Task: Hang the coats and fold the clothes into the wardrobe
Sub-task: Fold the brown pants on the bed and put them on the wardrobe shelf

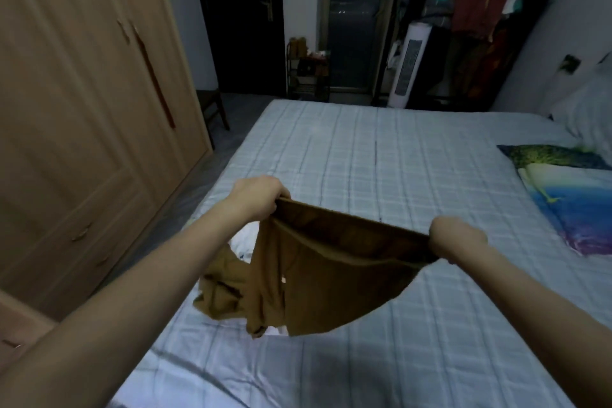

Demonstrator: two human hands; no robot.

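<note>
Fingers of the left hand curl tight around one end of a brown garment, and the right hand is fisted on the other end, so the top edge stretches between them. Its lower part droops above the bed, with the left side bunched and trailing toward white cloth on the checked sheet. At left stands the wardrobe, doors closed. A colourful pillow lies at right.
</note>
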